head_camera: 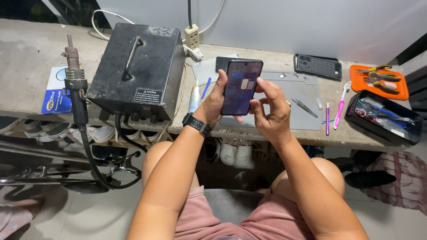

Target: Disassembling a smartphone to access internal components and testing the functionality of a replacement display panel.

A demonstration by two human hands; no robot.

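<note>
Smartphone (240, 86) in left hand (213, 104)

I'm seeing black metal box (135, 71) sitting on desk (31, 58) at left, grey mat (300, 95) lying at centre, tweezers (304, 107) resting on it, orange tray (378, 82) holding pliers at right.

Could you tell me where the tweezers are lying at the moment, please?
In the head view the tweezers lie on the grey work mat, just right of the right hand and left of the purple pen-like tool.
</note>
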